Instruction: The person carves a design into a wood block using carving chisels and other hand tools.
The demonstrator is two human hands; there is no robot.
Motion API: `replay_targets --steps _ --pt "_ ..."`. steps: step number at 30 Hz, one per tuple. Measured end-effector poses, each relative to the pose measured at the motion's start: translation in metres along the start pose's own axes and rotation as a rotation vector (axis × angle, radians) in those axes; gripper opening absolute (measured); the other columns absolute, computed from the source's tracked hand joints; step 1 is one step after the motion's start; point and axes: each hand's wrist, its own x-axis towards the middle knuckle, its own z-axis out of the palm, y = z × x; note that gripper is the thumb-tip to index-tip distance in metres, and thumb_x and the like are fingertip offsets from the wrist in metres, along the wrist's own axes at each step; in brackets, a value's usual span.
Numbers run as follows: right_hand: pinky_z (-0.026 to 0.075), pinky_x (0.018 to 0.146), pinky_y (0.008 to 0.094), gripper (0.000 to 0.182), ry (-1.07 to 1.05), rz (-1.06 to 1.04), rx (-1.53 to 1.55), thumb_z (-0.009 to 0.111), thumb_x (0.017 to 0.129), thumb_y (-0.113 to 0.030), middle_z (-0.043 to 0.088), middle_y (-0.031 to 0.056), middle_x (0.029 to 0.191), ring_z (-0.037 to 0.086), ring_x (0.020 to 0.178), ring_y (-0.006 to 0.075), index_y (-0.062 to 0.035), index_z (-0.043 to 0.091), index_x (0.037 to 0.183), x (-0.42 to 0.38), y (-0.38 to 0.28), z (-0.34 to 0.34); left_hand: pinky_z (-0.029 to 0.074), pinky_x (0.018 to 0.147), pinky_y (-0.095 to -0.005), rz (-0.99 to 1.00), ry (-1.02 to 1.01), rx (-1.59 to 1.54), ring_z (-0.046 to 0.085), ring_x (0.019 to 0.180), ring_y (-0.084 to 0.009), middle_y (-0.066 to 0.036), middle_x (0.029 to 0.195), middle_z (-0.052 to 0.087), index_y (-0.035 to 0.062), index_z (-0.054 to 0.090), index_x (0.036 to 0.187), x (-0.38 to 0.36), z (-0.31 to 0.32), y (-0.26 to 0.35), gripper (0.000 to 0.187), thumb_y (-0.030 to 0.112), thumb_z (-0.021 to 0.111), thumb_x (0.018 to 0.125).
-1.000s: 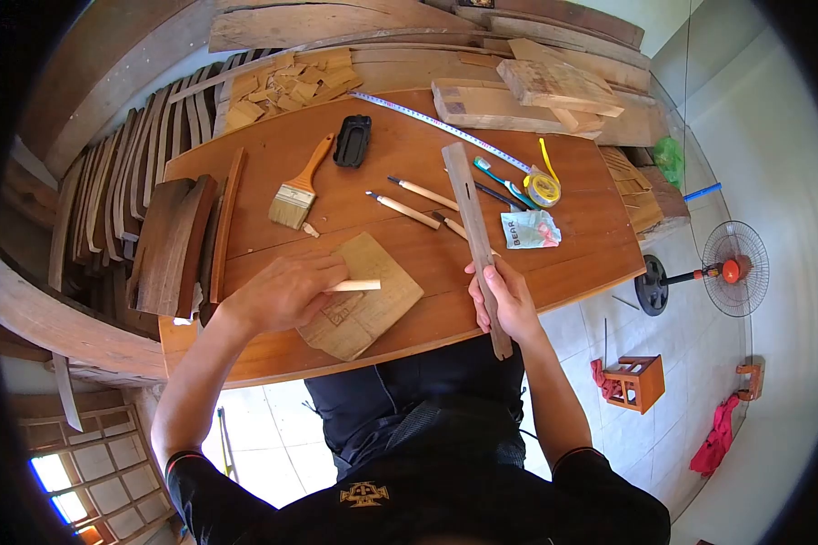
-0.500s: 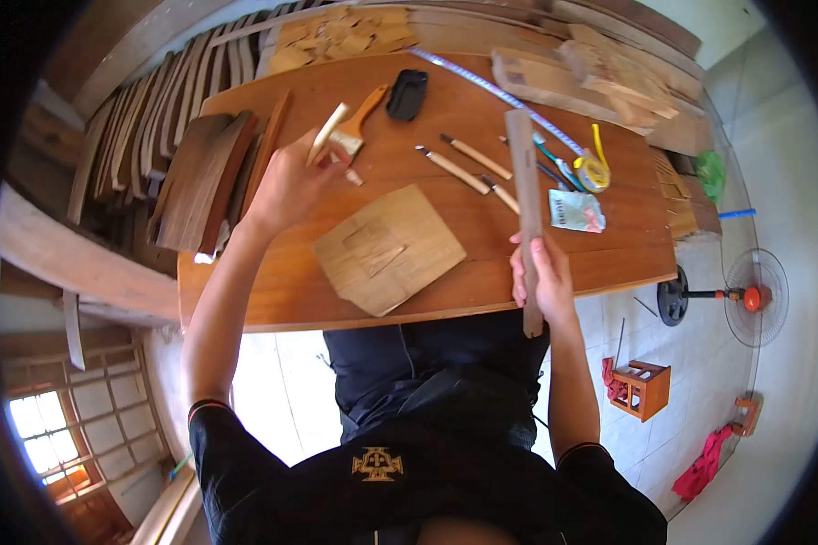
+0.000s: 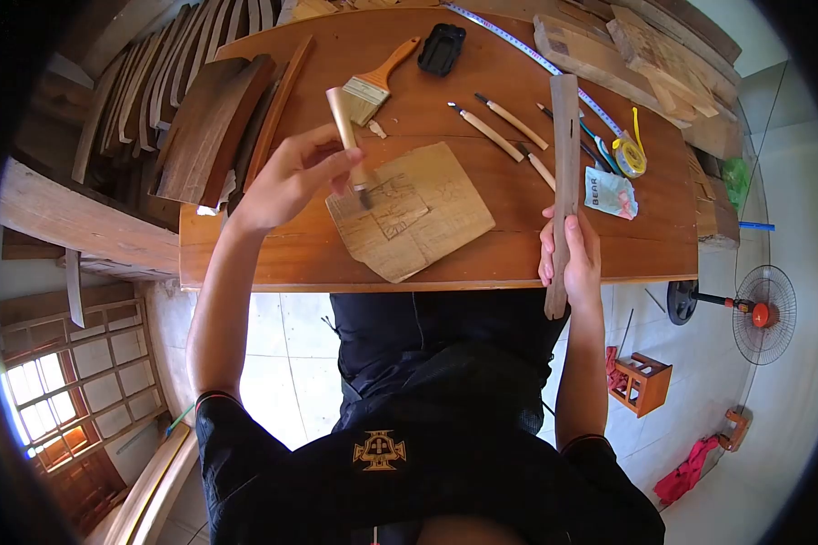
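In the head view my left hand (image 3: 293,177) pinches a carving chisel (image 3: 344,118) by its pale wooden handle. The dark blade points down, close over the left part of a flat wooden board (image 3: 454,204). Pencil-like lines and a rectangular outline mark that board, which lies at an angle near the table's front edge. My right hand (image 3: 574,254) is closed round the lower end of a long, narrow wooden bar (image 3: 565,136), held upright right of the board. Beyond the board lie more wooden-handled carving chisels (image 3: 491,133).
A paintbrush (image 3: 382,82) and a black tray (image 3: 442,49) lie farther back on the table (image 3: 286,259). A tape measure (image 3: 629,156) and a small BEAR packet (image 3: 611,193) are at right. Planks (image 3: 211,136) lean at left; a fan (image 3: 763,314) stands at right.
My left hand has turned the chisel blade downward and brought it over the board. The bar remains in my right hand. The whole view has shifted slightly.
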Motion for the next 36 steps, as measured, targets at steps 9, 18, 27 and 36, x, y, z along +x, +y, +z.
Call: replay_targets --steps 9,18,27,36 --pt "0.044 0.038 0.0259 0.043 0.002 0.002 0.000 0.044 0.112 -0.041 0.052 0.0034 0.075 0.049 0.045 0.0091 0.0003 0.053 0.121 0.000 0.001 -0.001 0.050 0.078 -0.0281 0.097 0.152 0.134 0.061 0.084 -0.0107 -0.004 0.096 0.067 -0.0033 0.068 0.121 0.020 0.010 -0.023 0.032 0.024 0.062 0.106" --pt "0.045 0.041 0.0250 0.031 -0.077 0.024 -0.092 0.057 0.106 -0.023 0.053 0.0023 0.077 0.051 0.049 0.0073 0.0025 0.054 0.124 0.000 0.000 0.002 0.050 0.075 -0.0251 0.019 0.095 0.060 0.060 0.081 -0.0089 -0.004 0.092 0.065 -0.0049 0.063 0.123 -0.003 -0.003 -0.006 0.027 0.015 0.061 0.106" --pt "0.046 0.041 0.0246 0.034 -0.046 0.002 -0.174 0.061 0.103 -0.023 0.052 0.0023 0.077 0.050 0.049 0.0075 0.0010 0.053 0.125 -0.003 0.004 0.002 0.053 0.079 -0.0269 0.049 0.410 -0.179 0.067 0.091 -0.0107 -0.008 0.102 0.072 -0.0048 0.061 0.126 -0.057 0.046 -0.023 0.031 0.011 0.070 0.100" --pt "0.044 0.042 0.0243 0.033 -0.022 0.003 -0.122 0.072 0.098 -0.020 0.060 0.0027 0.079 0.051 0.049 0.0063 0.0004 0.057 0.119 -0.003 -0.004 0.013 0.048 0.072 -0.0365 0.189 0.232 0.400 0.064 0.083 -0.0233 -0.012 0.097 0.068 0.0027 0.073 0.114 -0.019 0.085 0.018 0.022 0.014 0.071 0.095"
